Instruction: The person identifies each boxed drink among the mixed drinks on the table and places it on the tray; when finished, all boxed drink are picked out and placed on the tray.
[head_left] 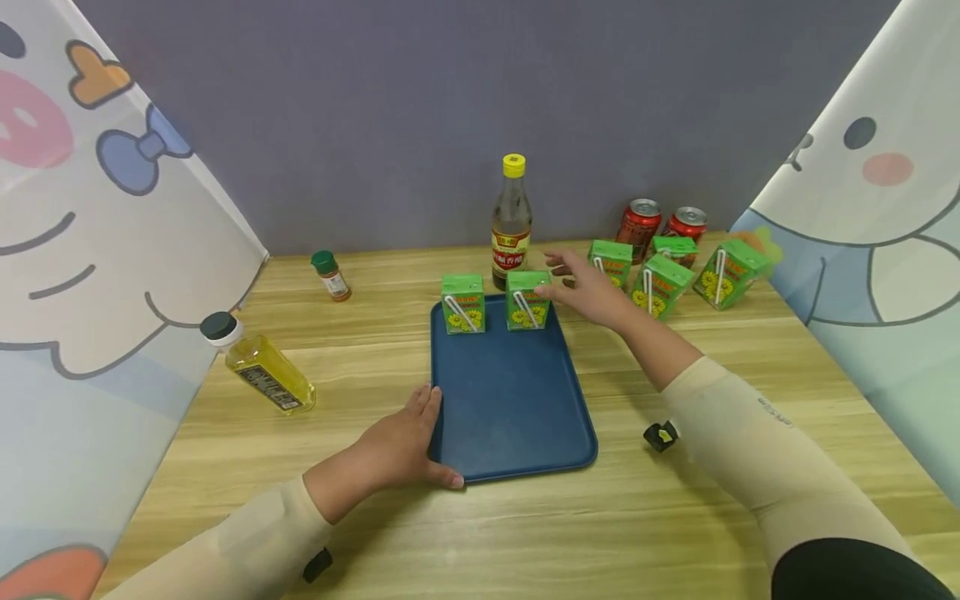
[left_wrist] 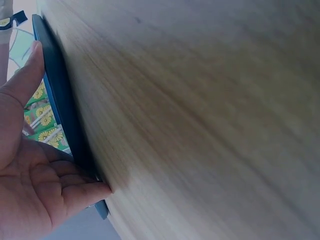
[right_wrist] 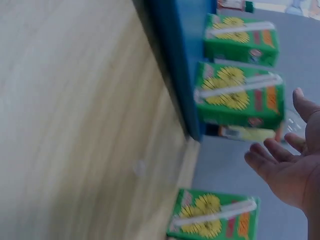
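Now the right hand (head_left: 588,292), loose-fingered and holding nothing, hovers with two green cartons (head_left: 526,310) just to its left on the blue tray (head_left: 510,400). Farther from them, the left hand (head_left: 397,442) spreads against the near corner, the tray's long axis running forward from it.
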